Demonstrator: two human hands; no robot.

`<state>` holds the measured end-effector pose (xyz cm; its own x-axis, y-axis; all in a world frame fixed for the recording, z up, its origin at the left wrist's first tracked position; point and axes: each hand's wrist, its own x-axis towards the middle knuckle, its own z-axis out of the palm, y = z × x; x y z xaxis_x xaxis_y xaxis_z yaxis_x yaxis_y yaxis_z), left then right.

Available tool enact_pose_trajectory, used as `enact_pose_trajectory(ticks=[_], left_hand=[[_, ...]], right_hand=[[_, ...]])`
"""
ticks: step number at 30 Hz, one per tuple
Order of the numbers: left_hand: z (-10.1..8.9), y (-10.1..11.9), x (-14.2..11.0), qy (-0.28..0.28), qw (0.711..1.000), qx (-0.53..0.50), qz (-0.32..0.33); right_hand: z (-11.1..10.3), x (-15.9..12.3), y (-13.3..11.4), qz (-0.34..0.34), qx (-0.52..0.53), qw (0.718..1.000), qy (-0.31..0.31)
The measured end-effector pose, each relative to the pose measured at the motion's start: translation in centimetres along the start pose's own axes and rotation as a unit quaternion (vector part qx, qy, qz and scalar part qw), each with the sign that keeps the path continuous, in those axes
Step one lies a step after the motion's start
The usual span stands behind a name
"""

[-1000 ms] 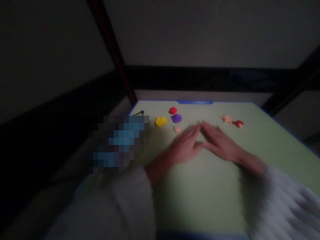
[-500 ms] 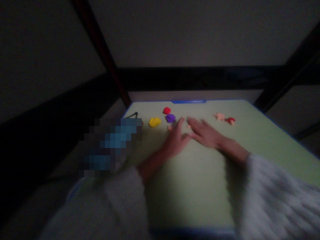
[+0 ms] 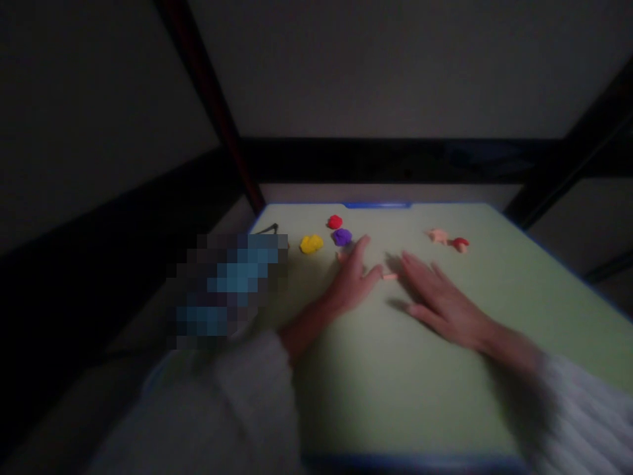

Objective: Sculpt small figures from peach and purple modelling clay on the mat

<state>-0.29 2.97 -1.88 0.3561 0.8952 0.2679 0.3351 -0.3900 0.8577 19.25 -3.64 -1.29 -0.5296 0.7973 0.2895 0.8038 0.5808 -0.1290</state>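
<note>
Spreading open and gripping nothing, the left hand (image 3: 350,282) and right hand (image 3: 444,302) flank a small peach strip (image 3: 390,277) on the table (image 3: 395,382). Farther off, a peach figure (image 3: 438,235) and red-capped mushroom (image 3: 461,245) look finished; the yellow lump (image 3: 311,244) seems unshaped.

Small roll (image 3: 390,277) on tabletop (image 3: 395,382), btwn L hand (image 3: 350,280) & R hand (image 3: 440,297), close to L thumb and R fingertips; contact unclear. Small flat piece (image 3: 341,256) just beyond L hand, partly hidden by it. Behind that piece, mid lump (image 3: 342,237); far lump (image 3: 335,221) behind mid one, slightly L; outer lump (image 3: 311,243) L of both. Far R, beyond R hand: figure (image 3: 438,235) w/ mushroom shape (image 3: 461,245) just to its R, slightly nearer. Pixelated item (image 3: 242,277) at tabletop's L side. Wall (image 3: 395,72) behind tabletop.
</note>
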Motion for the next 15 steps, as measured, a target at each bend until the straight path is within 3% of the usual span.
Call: enact_pose_trajectory(ticks=[6,15], left_hand=[[0.0,0.2,0.0,0.007,1.0,-0.002,-0.001],[0.0,-0.1,0.0,0.004,1.0,-0.005,-0.001]], right_hand=[[1.0,2.7,0.0,0.003,-0.022,0.999,-0.04],[-0.9,-3.2,-3.5,-0.047,-0.027,0.996,-0.064]])
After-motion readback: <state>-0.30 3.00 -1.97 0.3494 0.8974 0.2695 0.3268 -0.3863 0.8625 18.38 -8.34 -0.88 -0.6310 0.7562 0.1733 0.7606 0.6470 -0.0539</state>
